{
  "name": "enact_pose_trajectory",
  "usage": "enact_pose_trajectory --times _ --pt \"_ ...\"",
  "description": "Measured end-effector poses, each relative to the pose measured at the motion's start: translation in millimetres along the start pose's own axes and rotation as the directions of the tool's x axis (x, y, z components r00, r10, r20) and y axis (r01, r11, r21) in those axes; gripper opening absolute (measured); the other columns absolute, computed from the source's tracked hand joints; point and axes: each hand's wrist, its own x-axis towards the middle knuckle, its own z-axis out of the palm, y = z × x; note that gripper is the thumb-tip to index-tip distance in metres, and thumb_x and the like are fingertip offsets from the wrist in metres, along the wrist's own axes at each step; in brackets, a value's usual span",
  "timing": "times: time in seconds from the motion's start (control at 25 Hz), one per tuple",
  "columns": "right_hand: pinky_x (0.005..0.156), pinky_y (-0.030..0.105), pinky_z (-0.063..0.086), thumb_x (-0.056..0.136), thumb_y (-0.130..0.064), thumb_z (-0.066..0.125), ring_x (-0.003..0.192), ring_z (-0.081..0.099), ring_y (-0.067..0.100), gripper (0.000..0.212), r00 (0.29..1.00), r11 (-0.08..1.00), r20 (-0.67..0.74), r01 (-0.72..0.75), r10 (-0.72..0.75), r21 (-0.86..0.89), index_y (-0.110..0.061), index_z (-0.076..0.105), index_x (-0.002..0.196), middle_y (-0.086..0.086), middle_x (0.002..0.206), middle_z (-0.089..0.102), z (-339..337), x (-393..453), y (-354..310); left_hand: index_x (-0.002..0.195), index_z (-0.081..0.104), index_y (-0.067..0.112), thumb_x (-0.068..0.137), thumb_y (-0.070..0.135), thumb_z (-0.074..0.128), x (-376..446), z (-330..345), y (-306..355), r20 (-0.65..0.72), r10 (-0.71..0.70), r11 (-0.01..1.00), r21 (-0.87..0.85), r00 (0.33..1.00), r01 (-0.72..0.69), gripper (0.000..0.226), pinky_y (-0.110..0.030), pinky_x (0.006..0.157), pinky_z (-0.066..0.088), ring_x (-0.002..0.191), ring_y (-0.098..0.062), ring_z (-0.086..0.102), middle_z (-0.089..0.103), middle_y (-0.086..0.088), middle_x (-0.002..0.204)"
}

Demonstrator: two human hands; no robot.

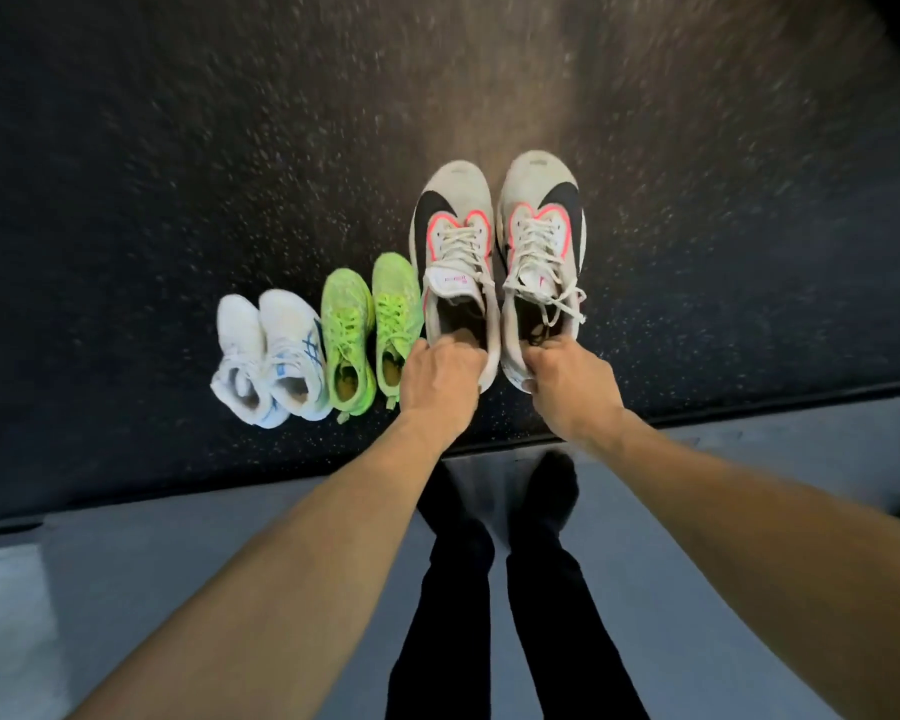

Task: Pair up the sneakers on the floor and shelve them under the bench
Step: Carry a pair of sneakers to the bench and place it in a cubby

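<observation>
Two large white sneakers with black swooshes and pink trim are held side by side, toes pointing away from me. My left hand [440, 379] grips the heel collar of the left sneaker [455, 241]. My right hand [567, 381] grips the heel collar of the right sneaker [541, 236]. To their left a neon green pair [370, 330] stands together on the dark speckled floor [178, 174]. Further left stands a white pair with blue stripes [271, 356]. No bench is in view.
A dark strip [204, 491] marks where the speckled mat ends and a smooth grey floor [178, 589] begins under me. My legs in black trousers and dark socks [494, 563] stand on the grey floor just behind the shoes.
</observation>
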Motion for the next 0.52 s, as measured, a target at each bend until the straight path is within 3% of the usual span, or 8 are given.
enact_pose_trajectory --times 0.32,0.52 --pt "0.066 0.033 0.039 0.087 -0.008 0.058 0.101 0.059 0.029 0.012 0.991 0.998 -0.120 0.063 -0.067 -0.032 -0.013 0.065 0.095 0.006 0.101 0.063 -188.7 -150.6 -80.9 0.101 0.065 0.023 0.090 0.021 0.061 -142.9 -203.2 29.0 -0.122 0.038 0.998 0.058 0.992 -0.031 0.012 -0.036 0.087 0.038 0.101 -0.022 0.057 0.066 0.001 0.101" --pt "0.063 0.032 0.037 0.086 -0.008 0.058 0.092 0.061 0.031 0.011 0.975 0.997 -0.210 0.064 -0.069 -0.031 -0.012 0.066 0.092 0.008 0.095 0.063 -252.1 -235.2 -112.4 0.098 0.066 0.022 0.089 0.025 0.060 -220.0 -277.2 51.2 -0.182 0.069 0.993 0.109 0.981 -0.050 0.010 -0.036 0.085 0.037 0.101 -0.023 0.057 0.067 0.000 0.101"
